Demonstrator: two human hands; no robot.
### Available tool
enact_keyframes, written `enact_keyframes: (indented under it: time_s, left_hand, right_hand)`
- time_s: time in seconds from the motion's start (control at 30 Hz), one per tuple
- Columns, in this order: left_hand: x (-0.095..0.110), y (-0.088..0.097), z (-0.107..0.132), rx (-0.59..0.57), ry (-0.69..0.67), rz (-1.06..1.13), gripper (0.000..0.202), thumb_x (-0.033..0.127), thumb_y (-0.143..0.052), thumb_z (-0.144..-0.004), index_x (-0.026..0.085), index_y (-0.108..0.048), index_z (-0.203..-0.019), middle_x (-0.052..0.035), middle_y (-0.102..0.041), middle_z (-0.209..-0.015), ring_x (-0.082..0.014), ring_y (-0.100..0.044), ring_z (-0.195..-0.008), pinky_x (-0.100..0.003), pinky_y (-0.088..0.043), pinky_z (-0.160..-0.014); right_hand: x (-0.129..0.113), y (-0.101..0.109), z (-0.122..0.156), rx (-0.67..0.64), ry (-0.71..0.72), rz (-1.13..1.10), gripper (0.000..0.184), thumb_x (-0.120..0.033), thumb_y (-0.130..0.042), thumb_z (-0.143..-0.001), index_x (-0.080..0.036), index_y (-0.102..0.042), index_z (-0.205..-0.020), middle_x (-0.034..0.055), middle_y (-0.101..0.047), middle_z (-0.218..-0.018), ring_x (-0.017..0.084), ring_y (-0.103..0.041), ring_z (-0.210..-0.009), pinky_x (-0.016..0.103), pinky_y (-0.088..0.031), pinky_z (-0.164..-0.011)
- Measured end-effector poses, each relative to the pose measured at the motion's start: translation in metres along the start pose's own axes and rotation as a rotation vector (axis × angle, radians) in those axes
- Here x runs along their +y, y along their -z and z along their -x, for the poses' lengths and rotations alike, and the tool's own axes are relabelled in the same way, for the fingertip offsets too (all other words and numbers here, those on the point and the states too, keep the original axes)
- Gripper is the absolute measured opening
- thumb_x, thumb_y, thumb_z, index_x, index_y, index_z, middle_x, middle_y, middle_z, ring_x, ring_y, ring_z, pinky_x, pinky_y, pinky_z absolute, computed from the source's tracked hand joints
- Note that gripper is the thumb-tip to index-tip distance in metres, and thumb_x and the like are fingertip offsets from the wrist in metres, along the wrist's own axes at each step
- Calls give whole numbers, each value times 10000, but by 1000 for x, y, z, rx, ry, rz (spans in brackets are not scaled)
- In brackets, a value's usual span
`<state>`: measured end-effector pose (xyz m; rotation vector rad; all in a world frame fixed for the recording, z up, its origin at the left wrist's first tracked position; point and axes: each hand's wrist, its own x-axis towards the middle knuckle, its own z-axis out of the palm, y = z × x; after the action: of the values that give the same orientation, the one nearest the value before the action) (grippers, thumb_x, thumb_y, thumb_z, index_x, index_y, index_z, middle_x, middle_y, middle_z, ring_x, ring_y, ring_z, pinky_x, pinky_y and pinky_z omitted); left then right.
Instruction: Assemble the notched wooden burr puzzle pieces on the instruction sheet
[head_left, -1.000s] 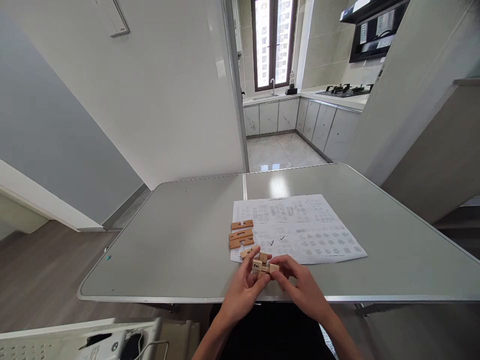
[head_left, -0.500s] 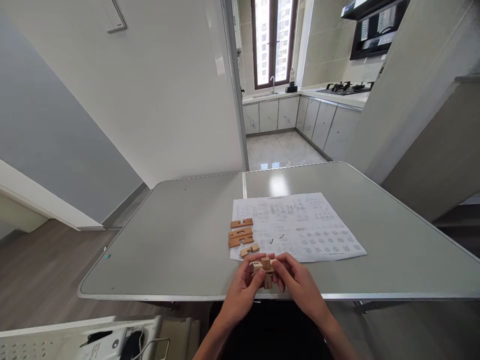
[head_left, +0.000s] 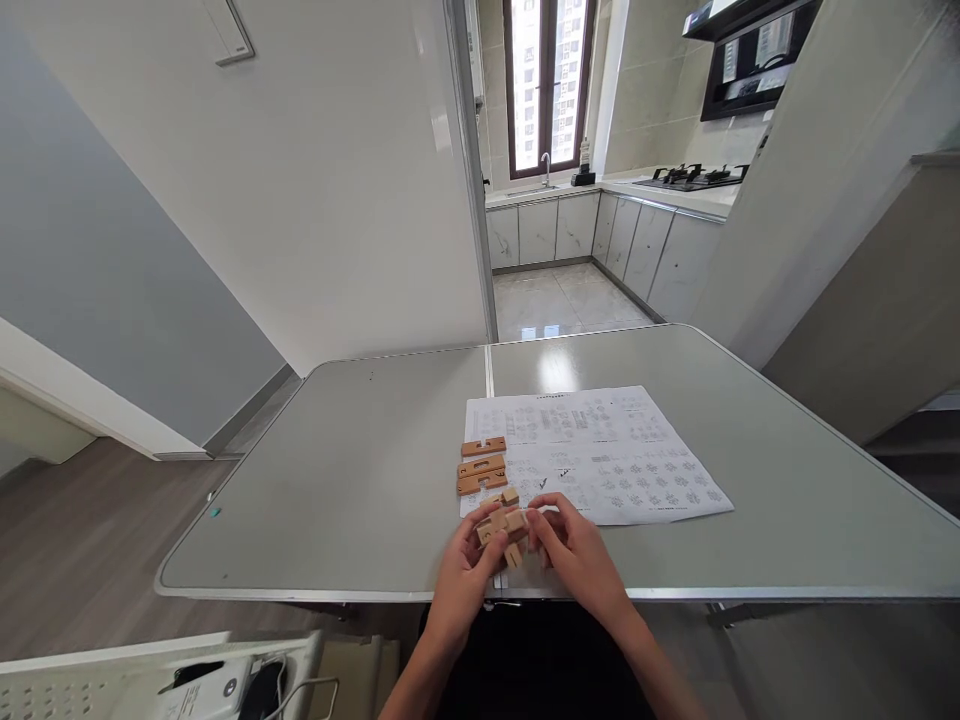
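A partly interlocked wooden burr puzzle (head_left: 498,524) of notched sticks sits above the table's front edge. My left hand (head_left: 466,562) is closed around its left side, thumb on the front. My right hand (head_left: 574,550) has its thumb and forefinger curled at the puzzle's right end; the other fingers are bent and partly hidden. Just behind the puzzle a pale notched stick (head_left: 510,496) lies on the printed sheet, partly covered by the left fingers. Darker notched sticks, one of them a top piece (head_left: 484,446) and one a slotted piece (head_left: 481,466), lie further back.
The white sheet of printed diagrams (head_left: 600,430) lies on the grey table (head_left: 360,470), whose metal-edged front (head_left: 315,597) runs below my hands. At lower left stands a white plastic cart (head_left: 97,655) holding a white device and cables.
The burr puzzle has moved a little left and turned in my left hand. My right hand has shifted left too and pulled back to the puzzle's right end.
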<state>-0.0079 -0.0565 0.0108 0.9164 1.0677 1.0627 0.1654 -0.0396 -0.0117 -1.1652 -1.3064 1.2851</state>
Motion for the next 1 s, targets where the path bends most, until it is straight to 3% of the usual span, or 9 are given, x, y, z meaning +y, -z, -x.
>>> enact_keyframes:
  time_s: [0.17, 0.27, 0.4, 0.57, 0.73, 0.87, 1.0]
  left_hand:
    - [3, 15, -4, 140, 10, 181, 573, 450, -830, -832, 183, -587, -1277, -158, -694, -1348, -320, -725, -1159, -486, -525, -1109]
    - [10, 19, -1, 153, 23, 209, 569, 430, -828, -842, 167, -580, -1281, -172, -698, -1338, -322, -727, -1158, -489, -522, -1121]
    - [15, 18, 4, 126, 27, 225, 641, 362, -873, -799, 166, -570, -1329, -170, -685, -1363, -324, -692, -1225, -467, -474, -1177]
    - [15, 16, 7, 117, 3, 181, 782, 256, -943, -682, 181, -567, -1363, -162, -685, -1362, -343, -680, -1241, -474, -458, -1179]
    - [17, 17, 8, 103, -17, 47, 713, 290, -930, -694, 214, -610, -1327, -146, -665, -1397, -327, -741, -1118, -460, -541, -1073]
    - [20, 16, 10, 128, -67, -30, 703, 304, -925, -700, 217, -599, -1317, -139, -694, -1336, -310, -751, -1071, -426, -582, -992]
    - [19, 15, 10, 132, -96, -61, 713, 318, -919, -710, 221, -580, -1330, -136, -693, -1316, -290, -748, -1045, -396, -597, -940]
  right_hand:
    - [11, -3, -19, 118, 305, 462, 250, -409, -526, -1028, -260, -627, -1202, 97, -680, -1114, 261, -680, -928, 399, -567, -803]
    - [18, -6, -31, 78, 448, 627, 314, -194, -542, -987, -274, -604, -1284, 109, -627, -1255, 304, -613, -1150, 466, -544, -959]
    - [26, -9, -40, 23, 485, 740, 346, -42, -546, -932, -250, -621, -1198, 95, -643, -1180, 292, -608, -1081, 465, -544, -945]
    - [34, -7, -42, 10, 459, 755, 204, -87, -498, -980, -237, -619, -1048, 86, -656, -1061, 275, -626, -974, 434, -539, -859]
    - [28, 2, -33, 30, 279, 524, 156, -293, -489, -1036, -236, -634, -1031, 84, -696, -1031, 264, -656, -931, 414, -540, -816]
    - [9, 13, -19, -27, 42, 35, 419, -549, -591, -981, -219, -637, -1235, 87, -716, -1113, 240, -695, -954, 404, -557, -907]
    - [-11, 19, -4, -153, -107, -241, 483, -586, -676, -922, -206, -688, -1220, 74, -727, -1087, 247, -681, -1073, 410, -496, -1056]
